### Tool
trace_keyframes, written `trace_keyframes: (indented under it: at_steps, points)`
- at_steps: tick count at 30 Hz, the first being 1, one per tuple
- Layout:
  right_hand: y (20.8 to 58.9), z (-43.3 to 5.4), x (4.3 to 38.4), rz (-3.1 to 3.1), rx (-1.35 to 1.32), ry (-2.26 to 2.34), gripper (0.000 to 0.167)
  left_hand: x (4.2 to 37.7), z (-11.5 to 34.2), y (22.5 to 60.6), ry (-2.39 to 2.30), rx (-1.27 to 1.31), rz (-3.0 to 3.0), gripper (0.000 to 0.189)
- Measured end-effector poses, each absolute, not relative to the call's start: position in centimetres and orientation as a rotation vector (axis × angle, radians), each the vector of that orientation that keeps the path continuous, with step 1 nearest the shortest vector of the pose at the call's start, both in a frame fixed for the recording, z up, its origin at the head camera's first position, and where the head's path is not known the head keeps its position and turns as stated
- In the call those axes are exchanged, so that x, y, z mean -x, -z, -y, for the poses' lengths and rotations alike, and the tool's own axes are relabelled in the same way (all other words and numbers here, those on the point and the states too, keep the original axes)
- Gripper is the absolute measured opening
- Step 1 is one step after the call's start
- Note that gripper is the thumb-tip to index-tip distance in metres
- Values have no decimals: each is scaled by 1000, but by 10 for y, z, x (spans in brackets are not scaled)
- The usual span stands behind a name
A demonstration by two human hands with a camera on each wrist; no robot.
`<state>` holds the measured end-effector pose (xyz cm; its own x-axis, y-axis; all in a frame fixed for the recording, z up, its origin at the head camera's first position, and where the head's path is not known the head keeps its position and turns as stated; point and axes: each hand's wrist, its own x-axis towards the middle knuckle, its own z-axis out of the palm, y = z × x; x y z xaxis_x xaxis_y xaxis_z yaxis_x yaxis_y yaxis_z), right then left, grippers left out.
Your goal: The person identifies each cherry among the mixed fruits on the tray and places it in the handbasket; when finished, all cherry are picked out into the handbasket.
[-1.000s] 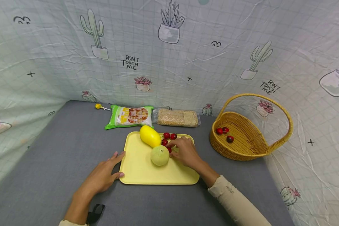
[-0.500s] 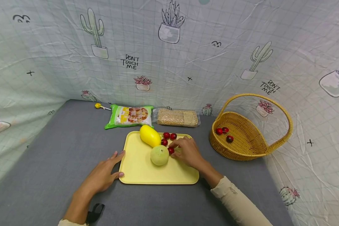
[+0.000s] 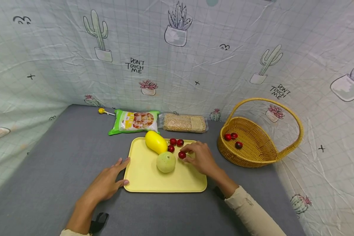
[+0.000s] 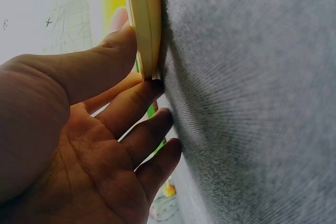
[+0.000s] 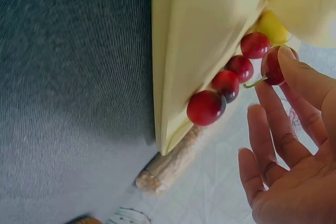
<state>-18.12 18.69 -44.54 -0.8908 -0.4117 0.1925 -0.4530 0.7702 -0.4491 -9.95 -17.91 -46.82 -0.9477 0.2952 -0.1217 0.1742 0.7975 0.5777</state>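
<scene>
In the head view my right hand [image 3: 203, 159] is over the right half of a yellow tray [image 3: 144, 178]. It pinches a dark red cherry [image 3: 182, 155] between thumb and fingertips; the right wrist view shows this cherry's stem [image 5: 255, 83] hanging out. More cherries [image 3: 172, 142] lie near the tray's back edge, several showing in the right wrist view. Left of them rest a yellow mango [image 3: 155, 142] and a round pale-green fruit [image 3: 166, 162]. My left hand [image 3: 106, 180], fingers spread, touches the tray's left edge with thumb and fingertips.
Behind the tray lie a green-and-white food packet [image 3: 135, 121], a clear bag of grain [image 3: 183, 123] and a yellow lollipop [image 3: 101, 110]. A wicker basket [image 3: 261, 157] with a tall handle stands at the right, with 3 cherries [image 3: 238, 145] inside. Patterned cloth surrounds the grey table.
My right hand has pulled the cherry away from the pale-green fruit, moving slightly right and back. The left hand stays at the tray's edge.
</scene>
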Motion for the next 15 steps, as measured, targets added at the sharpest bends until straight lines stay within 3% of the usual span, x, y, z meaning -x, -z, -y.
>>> trace_keyframes:
  at_steps: [15]
  points:
    - [435,-205,177,2813,-632,-784,31,99,179,468,-881,-366,-2770,87]
